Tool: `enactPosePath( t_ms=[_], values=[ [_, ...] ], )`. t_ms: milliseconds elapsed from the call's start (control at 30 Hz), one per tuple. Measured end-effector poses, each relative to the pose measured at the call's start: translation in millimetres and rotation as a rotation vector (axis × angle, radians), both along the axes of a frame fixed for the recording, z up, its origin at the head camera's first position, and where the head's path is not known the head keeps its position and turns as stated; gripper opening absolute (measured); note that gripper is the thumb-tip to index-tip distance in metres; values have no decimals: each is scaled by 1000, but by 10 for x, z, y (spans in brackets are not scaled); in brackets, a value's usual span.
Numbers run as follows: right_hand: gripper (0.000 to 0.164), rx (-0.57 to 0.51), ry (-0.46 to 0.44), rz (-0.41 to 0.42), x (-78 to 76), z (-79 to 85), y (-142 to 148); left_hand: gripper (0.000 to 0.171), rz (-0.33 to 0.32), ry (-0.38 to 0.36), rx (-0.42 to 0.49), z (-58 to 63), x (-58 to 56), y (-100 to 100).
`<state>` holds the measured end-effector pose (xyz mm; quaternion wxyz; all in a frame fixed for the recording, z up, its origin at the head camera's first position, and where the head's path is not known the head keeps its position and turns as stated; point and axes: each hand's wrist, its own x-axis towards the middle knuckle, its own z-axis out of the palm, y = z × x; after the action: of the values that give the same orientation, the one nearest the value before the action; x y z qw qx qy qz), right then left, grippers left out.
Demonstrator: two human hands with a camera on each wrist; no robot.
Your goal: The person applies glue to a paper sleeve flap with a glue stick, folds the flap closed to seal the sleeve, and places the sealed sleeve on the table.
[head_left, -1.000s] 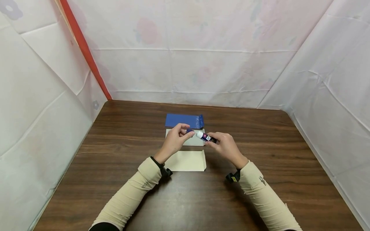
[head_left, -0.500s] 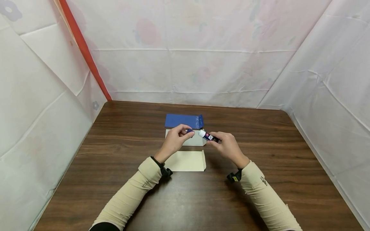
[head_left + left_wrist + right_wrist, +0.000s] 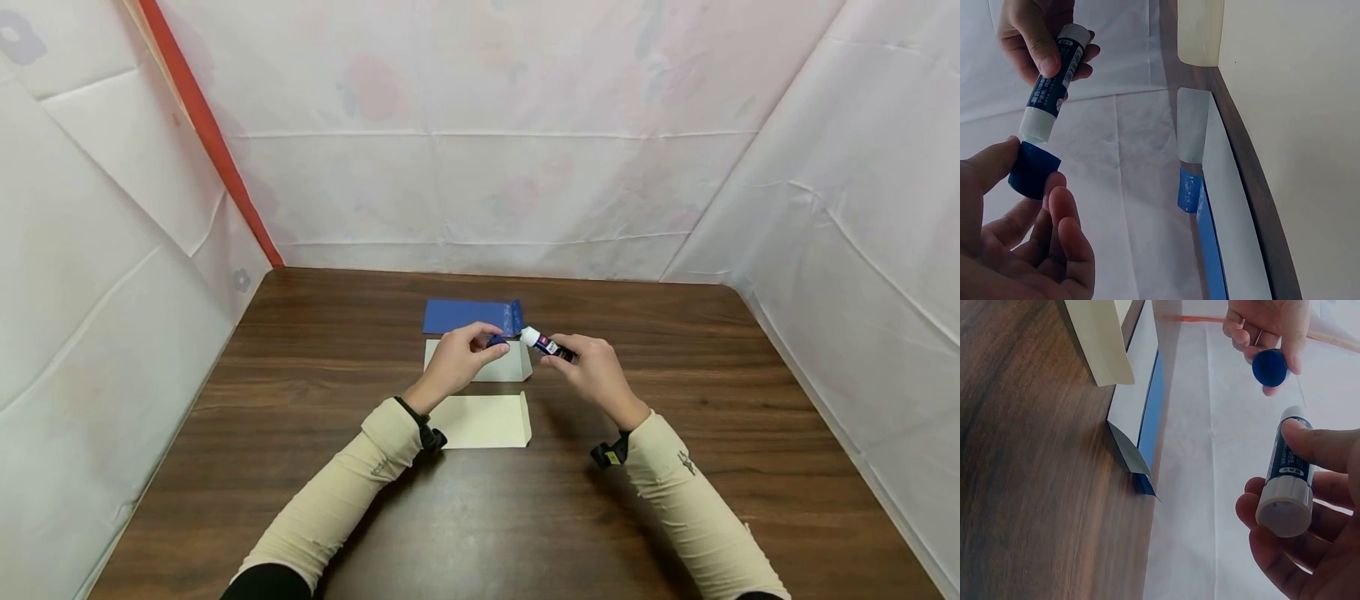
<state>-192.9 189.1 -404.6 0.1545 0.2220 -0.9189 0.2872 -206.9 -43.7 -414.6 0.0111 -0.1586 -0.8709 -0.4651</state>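
My left hand [image 3: 452,367] pinches a round blue cap [image 3: 1034,171] between thumb and fingers. In the right wrist view the cap's hollow end faces the camera. My right hand [image 3: 597,372] grips an uncapped glue stick [image 3: 549,345] with a dark blue label and white ends, its tip tilted toward the cap. A small gap parts the two in the head view. Below the hands lie a blue envelope [image 3: 461,316], a pale grey one [image 3: 504,367] and a cream one [image 3: 486,422], flaps at the right. The blue flap [image 3: 1142,484] has whitish smears. The left hand covers part of the grey envelope.
The envelopes lie in a column on a dark wooden table [image 3: 675,400]. White patterned sheets [image 3: 465,192] enclose its back and sides. A red strip [image 3: 210,133] runs down the back left corner.
My right hand has drawn the glue stick slightly right, widening the gap to the cap. My left hand has kept the cap nearly in place. The head view has shifted a little.
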Motion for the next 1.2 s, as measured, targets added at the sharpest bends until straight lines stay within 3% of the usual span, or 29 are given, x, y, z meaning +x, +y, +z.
enactPosePath(
  t_ms=[500, 833, 1200],
  values=[
    [30, -6, -35, -79, -6, -14, 69, 36, -31, -112, -60, -63, -146, 104],
    [29, -9, -63, -115, 6, -23, 119, 31, -54, -123, -113, -89, -230, 214],
    [32, -19, -64, -120, 28, -23, 159, 31, -154, -97, -150, -129, -206, 270]
  ],
)
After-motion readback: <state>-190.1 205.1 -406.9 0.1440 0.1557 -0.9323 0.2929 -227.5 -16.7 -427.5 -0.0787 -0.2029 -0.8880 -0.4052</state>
